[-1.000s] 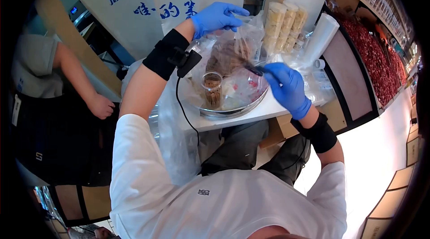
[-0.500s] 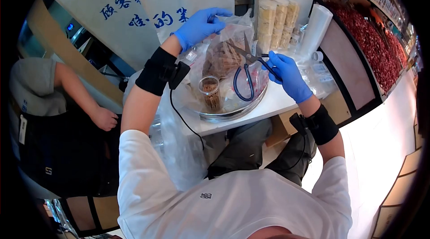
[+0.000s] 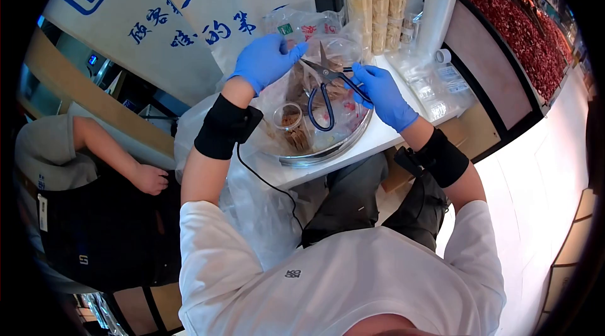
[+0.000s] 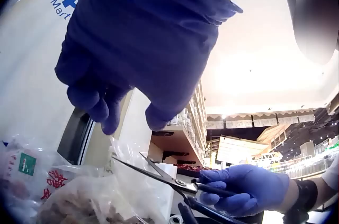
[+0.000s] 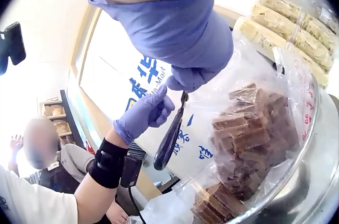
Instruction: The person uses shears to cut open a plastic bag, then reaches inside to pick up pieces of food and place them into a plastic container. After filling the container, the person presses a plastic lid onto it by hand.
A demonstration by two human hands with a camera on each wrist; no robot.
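My right hand (image 3: pixel 386 98), in a blue glove, grips one handle of black-handled scissors (image 3: pixel 326 74). Their blades are spread, pointing up and left, and the other handle loop hangs free. In the left wrist view the scissors (image 4: pixel 180 184) cross in front of the clear plastic bag (image 4: pixel 87 195). My gloved left hand (image 3: pixel 266 62) hovers left of the blade tips, fingers loosely bent and thumb apart, nothing visible between them. Brown blocks (image 5: pixel 246 134) fill the bag. A clear tub (image 3: pixel 291 123) of brown pieces stands beside it on a round metal tray (image 3: pixel 324 158).
Tall clear jars of pale slices (image 3: pixel 359 11) and a plastic roll (image 3: pixel 436 17) stand behind the tray on the white table (image 3: pixel 403 137). Flat plastic packages (image 3: pixel 441 87) lie to the right. A second person's arm (image 3: pixel 113 153) is at left. Red goods fill a bin (image 3: pixel 504 33) at far right.
My left hand has drawn back leftward and lower from above the bag. The scissors, blurred at first, are now held steady with spread blades. The head view has shifted.
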